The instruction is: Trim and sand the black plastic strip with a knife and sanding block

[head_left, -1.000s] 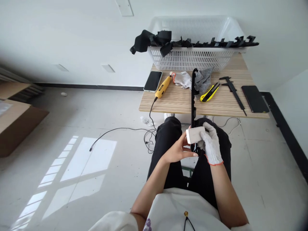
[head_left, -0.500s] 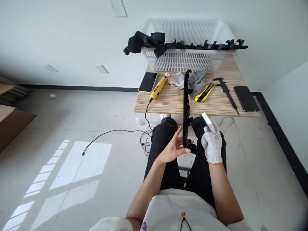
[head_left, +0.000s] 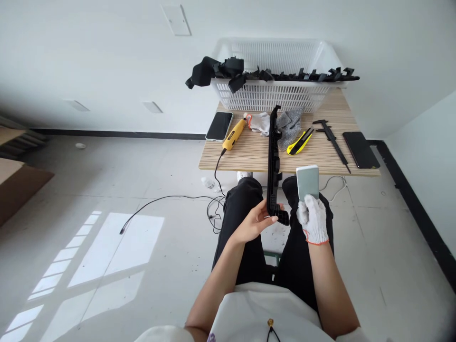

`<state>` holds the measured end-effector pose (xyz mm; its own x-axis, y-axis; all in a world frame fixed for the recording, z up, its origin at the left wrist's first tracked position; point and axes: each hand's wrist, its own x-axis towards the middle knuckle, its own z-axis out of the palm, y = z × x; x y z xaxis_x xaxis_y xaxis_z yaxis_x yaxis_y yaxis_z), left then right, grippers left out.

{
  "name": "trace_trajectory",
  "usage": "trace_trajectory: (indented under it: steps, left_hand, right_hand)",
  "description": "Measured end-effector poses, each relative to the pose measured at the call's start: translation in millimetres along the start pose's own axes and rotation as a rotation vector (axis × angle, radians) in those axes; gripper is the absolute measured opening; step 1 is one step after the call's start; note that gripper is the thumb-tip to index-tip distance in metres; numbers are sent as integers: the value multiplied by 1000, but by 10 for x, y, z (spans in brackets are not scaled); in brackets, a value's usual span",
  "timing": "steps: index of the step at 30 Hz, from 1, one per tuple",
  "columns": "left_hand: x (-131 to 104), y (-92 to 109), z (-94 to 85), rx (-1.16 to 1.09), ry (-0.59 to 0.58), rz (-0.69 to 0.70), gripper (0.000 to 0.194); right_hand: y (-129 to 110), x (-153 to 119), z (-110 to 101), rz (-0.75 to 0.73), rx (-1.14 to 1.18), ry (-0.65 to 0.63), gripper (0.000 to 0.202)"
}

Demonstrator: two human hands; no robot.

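My bare left hand [head_left: 255, 222] grips the lower end of a long black plastic trim piece [head_left: 273, 166], thumb on its near side. The piece stands out away from me over my knees, its far end above the table and its near end bent to the right. My right hand [head_left: 313, 216], in a white knitted glove with an orange cuff, is closed on a flat rectangular block [head_left: 308, 181] with a grey-green face and white edge. That block is held upright beside the trim piece, apart from it.
On the table [head_left: 245, 159] lie a yellow corded rotary tool [head_left: 234, 135], a yellow utility knife [head_left: 299, 141], a caliper [head_left: 333, 142], two phones [head_left: 219, 126], a glove [head_left: 259, 123] and a grey cloth [head_left: 290, 126]. Behind stands a white basket [head_left: 278, 97] with black plastic parts [head_left: 228, 71] across it.
My right hand has turned the block so its broad face shows. The trim piece has shifted slightly left with my left hand, and its bent end has rotated a little.
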<state>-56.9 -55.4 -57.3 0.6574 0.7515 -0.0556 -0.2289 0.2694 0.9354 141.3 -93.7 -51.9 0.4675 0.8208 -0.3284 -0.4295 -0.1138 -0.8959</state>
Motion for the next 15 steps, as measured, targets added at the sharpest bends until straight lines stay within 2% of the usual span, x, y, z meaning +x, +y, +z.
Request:
trace_trajectory:
  steps: [3, 6, 11, 15]
  left_hand:
    - [-4, 2, 4, -1, 12, 3, 47]
    - [-9, -12, 8, -7, 32, 11, 50]
    - [16, -97, -17, -64, 80, 18, 75]
    - [50, -216, -32, -79, 94, 27, 91]
  right_hand:
    - [9, -12, -9, 15, -9, -33, 51]
    - [34, -7, -20, 52, -24, -67, 41]
    - [82, 34, -4, 190, -96, -211, 31]
    - [95, 105, 76, 221, -127, -203, 34]
